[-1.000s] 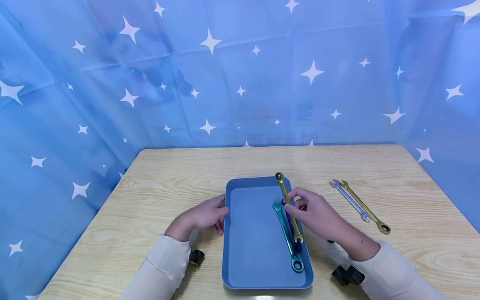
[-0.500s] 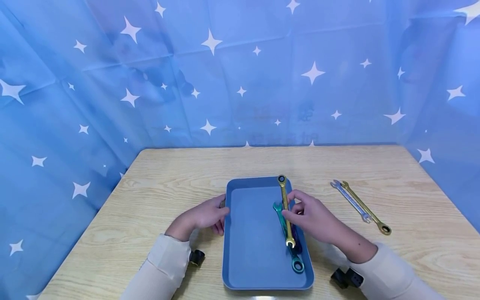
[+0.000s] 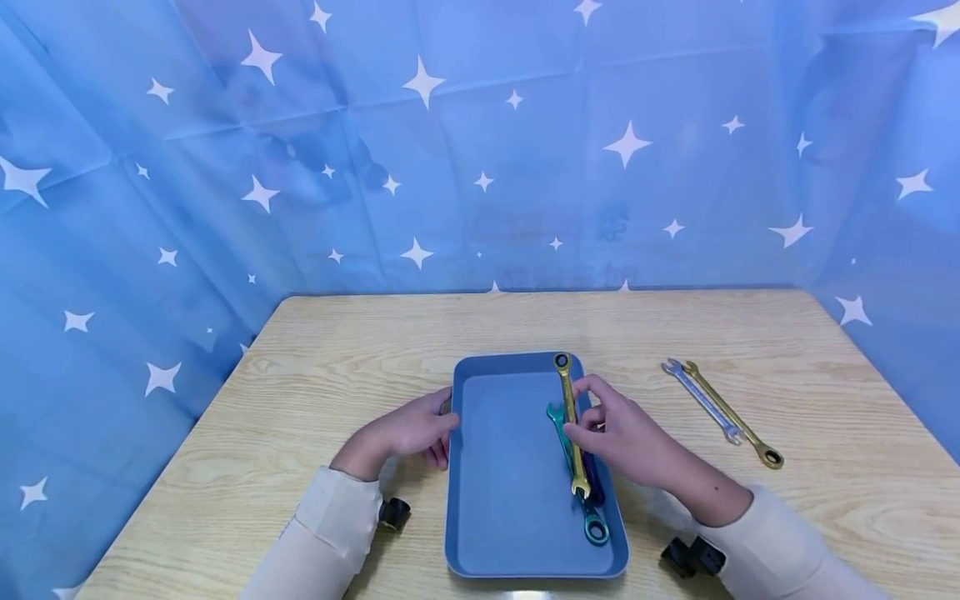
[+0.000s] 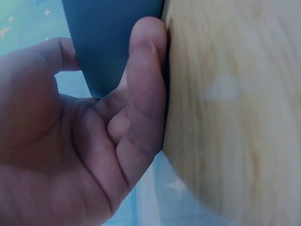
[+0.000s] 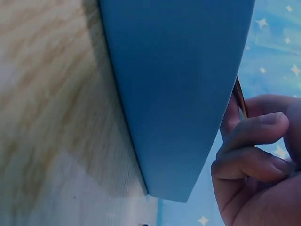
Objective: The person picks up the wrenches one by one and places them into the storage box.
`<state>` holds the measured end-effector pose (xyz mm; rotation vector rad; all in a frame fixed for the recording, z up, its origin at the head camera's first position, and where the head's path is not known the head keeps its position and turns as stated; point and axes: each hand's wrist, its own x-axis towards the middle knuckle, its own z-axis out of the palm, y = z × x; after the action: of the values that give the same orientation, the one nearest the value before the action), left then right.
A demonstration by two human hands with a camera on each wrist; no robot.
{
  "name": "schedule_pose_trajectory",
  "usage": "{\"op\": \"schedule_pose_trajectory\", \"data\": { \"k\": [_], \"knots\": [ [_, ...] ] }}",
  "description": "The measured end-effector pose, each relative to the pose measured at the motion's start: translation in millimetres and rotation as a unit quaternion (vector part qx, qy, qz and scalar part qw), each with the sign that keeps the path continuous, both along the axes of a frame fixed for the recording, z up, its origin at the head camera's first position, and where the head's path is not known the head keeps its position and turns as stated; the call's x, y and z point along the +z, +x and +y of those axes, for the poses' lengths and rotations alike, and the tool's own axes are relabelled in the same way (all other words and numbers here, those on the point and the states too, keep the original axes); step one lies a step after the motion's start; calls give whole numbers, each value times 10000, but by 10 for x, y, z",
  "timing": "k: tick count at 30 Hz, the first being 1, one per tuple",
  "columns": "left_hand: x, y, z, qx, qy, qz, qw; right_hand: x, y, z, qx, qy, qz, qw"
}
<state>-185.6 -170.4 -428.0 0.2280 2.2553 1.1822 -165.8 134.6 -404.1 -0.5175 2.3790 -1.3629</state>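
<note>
A blue tray (image 3: 502, 483) stands on the table in the head view. My left hand (image 3: 411, 429) holds its left side, thumb at the rim and fingers against the outer wall (image 4: 103, 47). Over the tray's right part, my right hand (image 3: 626, 435) pinches a gold combination wrench (image 3: 576, 467) between thumb and fingers. Beneath it lie a teal wrench (image 3: 596, 528) and a dark purple wrench (image 3: 596, 490), the purple one mostly hidden. In the right wrist view the tray's side wall (image 5: 174, 94) hides most of the gold wrench.
To the right of the tray, a silver wrench (image 3: 705, 402) and another gold wrench (image 3: 738, 421) lie side by side on the wooden table (image 3: 360, 342). A blue curtain (image 3: 480, 150) with white stars hangs behind and beside the table.
The gold wrench's open end has swung left and its ring end has shifted slightly nearer, so it now crosses over the teal wrench. My left hand has stayed still.
</note>
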Motion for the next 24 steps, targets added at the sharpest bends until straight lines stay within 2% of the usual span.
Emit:
{"op": "schedule_pose_trajectory", "data": {
  "k": [6, 17, 24],
  "knots": [
    [-3, 8, -9, -45, 18, 41, 10000, -24, -5, -24, 78, 58, -191, 9998],
    [3, -16, -7, -49, -29, 49, 10000, -36, 20, -25, 311, 302, -146, 9990],
    [3, -12, -6, -21, 12, 27, 10000, -6, 64, -41, 407, 384, -333, 9979]
  ]
}}
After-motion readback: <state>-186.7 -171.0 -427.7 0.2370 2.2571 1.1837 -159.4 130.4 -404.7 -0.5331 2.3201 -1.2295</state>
